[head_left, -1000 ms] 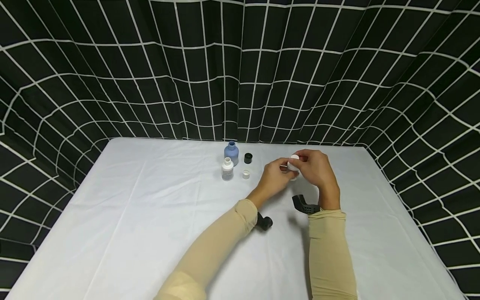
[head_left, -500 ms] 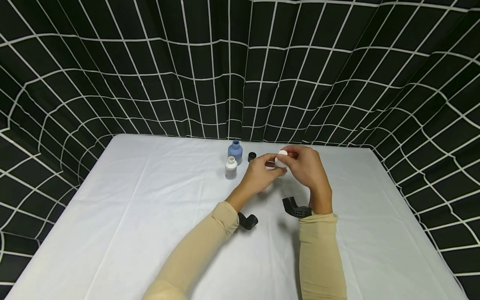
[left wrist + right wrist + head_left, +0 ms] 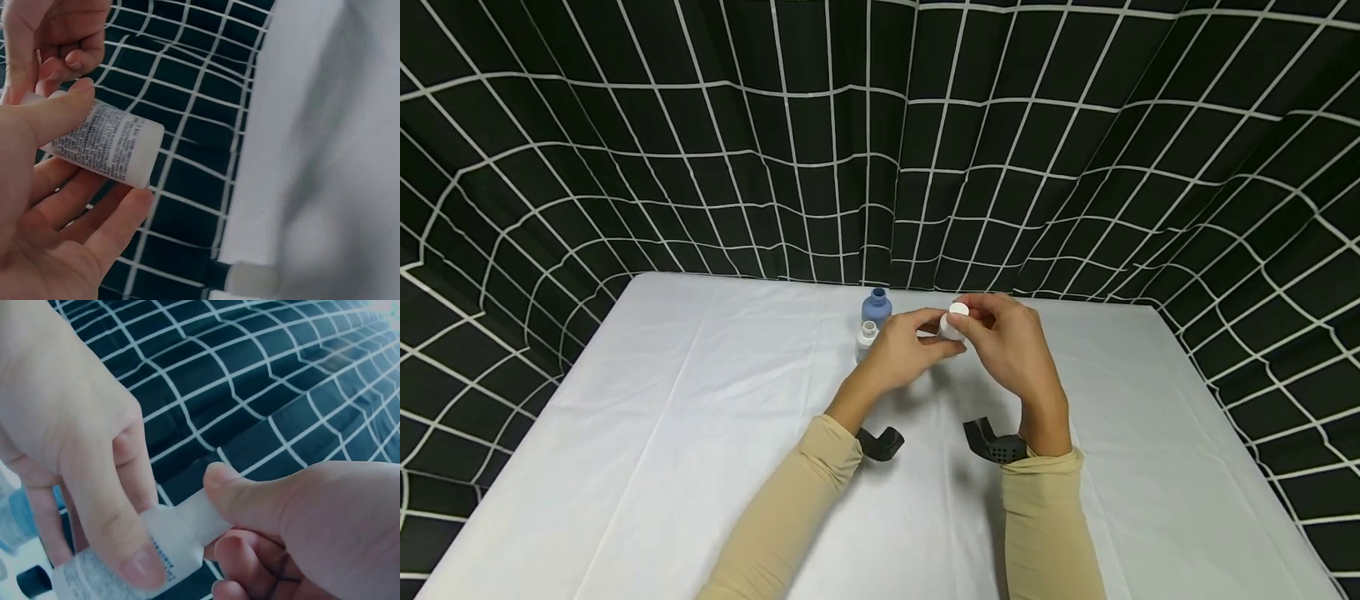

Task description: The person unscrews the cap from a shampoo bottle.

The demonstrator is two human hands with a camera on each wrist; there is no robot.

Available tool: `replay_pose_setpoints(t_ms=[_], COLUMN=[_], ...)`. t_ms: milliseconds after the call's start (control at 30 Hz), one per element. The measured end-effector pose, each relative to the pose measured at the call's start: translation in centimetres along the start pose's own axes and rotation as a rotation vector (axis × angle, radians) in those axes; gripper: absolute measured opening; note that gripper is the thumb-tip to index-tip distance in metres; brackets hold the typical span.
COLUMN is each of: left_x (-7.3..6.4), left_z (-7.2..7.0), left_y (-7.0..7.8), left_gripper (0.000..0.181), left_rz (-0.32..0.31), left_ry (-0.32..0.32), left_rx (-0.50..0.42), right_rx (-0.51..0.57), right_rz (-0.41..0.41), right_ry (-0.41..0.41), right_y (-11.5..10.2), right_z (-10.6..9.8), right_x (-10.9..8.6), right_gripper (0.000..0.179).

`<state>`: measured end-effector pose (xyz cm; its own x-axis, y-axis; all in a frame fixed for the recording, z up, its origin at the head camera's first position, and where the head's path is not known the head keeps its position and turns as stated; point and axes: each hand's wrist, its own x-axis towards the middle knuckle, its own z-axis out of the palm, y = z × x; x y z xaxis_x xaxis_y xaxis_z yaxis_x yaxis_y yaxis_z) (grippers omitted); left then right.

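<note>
My left hand (image 3: 898,354) grips a small white bottle (image 3: 112,140) around its body, thumb on one side and fingers on the other. Fine print covers the bottle's label. At the bottle's neck my right hand (image 3: 1011,346) pinches a white cap (image 3: 958,309) between thumb and fingers. Both hands hold the bottle tilted above the table. Left of them, an uncapped blue bottle (image 3: 877,310) stands behind an uncapped white bottle (image 3: 865,340), which the left hand partly hides.
A white cloth covers the table (image 3: 685,417). A black cap (image 3: 34,581) lies near the blue bottle in the right wrist view. Low in the left wrist view lies a white cap (image 3: 253,279). Behind the table hangs a black curtain (image 3: 820,150) with white grid lines.
Both hands have moved left with the bottle between them, toward the two standing bottles. In the head view, the left hand now hides the loose caps and part of the standing white bottle.
</note>
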<state>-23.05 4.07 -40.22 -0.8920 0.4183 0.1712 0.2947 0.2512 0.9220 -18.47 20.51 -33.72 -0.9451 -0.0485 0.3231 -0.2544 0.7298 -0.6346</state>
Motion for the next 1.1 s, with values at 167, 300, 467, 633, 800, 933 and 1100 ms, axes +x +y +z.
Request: replay_pose_setpoints(t_ms=[167, 300, 467, 633, 800, 933, 1100], left_x=[-0.5, -0.8, -1.1, -1.4, -1.7, -2.0, -2.3], left_z=[-1.9, -3.8, -5.2, -5.7, -5.9, -6.3, -7.0], left_y=[1.2, 1.9, 2.2, 2.7, 3.1, 3.3, 3.5], left_gripper=[0.043, 0.042, 0.038, 0.035, 0.028, 0.027, 0.018], left_rz=[0.041, 0.088, 0.137, 0.155, 0.186, 0.204, 0.287], left_ry=[-0.021, -0.045, -0.060, -0.067, -0.088, -0.107, -0.169], left_rx=[0.032, 0.041, 0.028, 0.067, 0.106, 0.107, 0.054], right_rx=[0.082, 0.181, 0.282, 0.320, 0.283, 0.251, 0.301], right_rz=[-0.021, -0.034, -0.024, -0.020, -0.092, -0.202, -0.317], right_ry=[0.052, 0.059, 0.073, 0.130, 0.184, 0.194, 0.142], right_y=[-1.1, -1.9, -2.6, -3.1, -3.4, -3.7, -4.0], right_z=[0.0, 0.2, 0.9, 1.4, 1.4, 1.2, 0.7], right_x=[-0.3, -0.4, -0.4, -0.4, -0.5, -0.8, -1.1], right_gripper=[0.026, 0.027, 0.033, 0.029, 0.021, 0.016, 0.017])
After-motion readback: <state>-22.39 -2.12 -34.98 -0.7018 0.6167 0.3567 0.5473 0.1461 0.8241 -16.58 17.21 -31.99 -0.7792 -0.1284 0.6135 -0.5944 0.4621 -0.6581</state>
